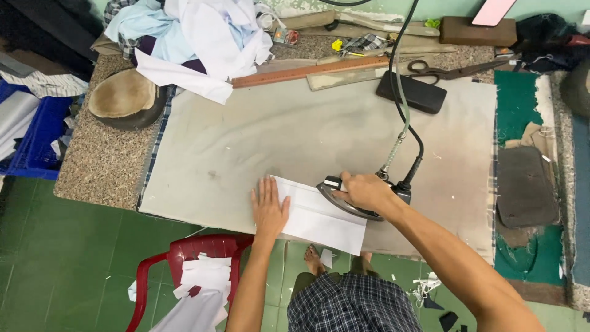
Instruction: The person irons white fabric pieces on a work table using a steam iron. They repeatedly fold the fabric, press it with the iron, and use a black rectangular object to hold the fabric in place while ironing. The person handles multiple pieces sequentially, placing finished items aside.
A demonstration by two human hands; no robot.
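Observation:
A folded white fabric piece (pixel 319 215) lies near the front edge of the grey pressing cloth (pixel 276 135). My left hand (pixel 269 208) rests flat on the fabric's left end, fingers spread. My right hand (pixel 367 192) grips the handle of a metal steam iron (pixel 344 198), which sits on the fabric's right part. The iron's black cord and a pale hose (pixel 402 123) rise from its back toward the far edge of the table.
A black pad (pixel 412 92), scissors (pixel 436 71) and a wooden ruler (pixel 307 72) lie at the back. A heap of white and blue cloth (pixel 196 37) sits back left beside a padded pressing ham (pixel 126 98). A red plastic chair (pixel 184 258) holds white pieces below.

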